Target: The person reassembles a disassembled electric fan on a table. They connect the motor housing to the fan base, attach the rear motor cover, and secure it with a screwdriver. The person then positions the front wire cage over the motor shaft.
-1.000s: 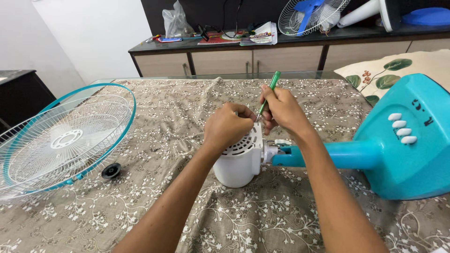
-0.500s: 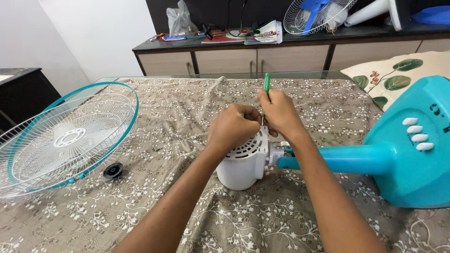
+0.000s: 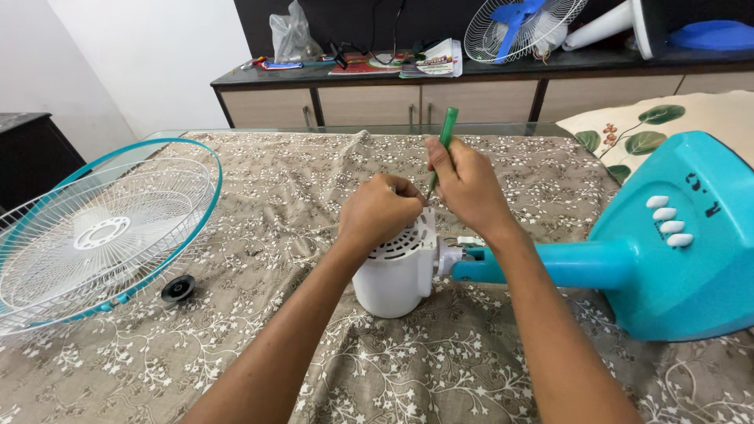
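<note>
Place: a home living or dining room.
Counter: glass-topped counter (image 3: 503,126) under a floral cloth (image 3: 298,196).
Storage: long wooden sideboard (image 3: 377,102) along the wall, cluttered with papers (image 3: 428,59), a plastic bag (image 3: 290,35) and a second fan (image 3: 518,23).
Soft furnishing: leaf-print cushion (image 3: 667,126).

I see a table (image 3: 236,135) under floral cloth (image 3: 298,204), bearing fan (image 3: 660,251), grille (image 3: 94,235), black cap (image 3: 178,288).
</note>
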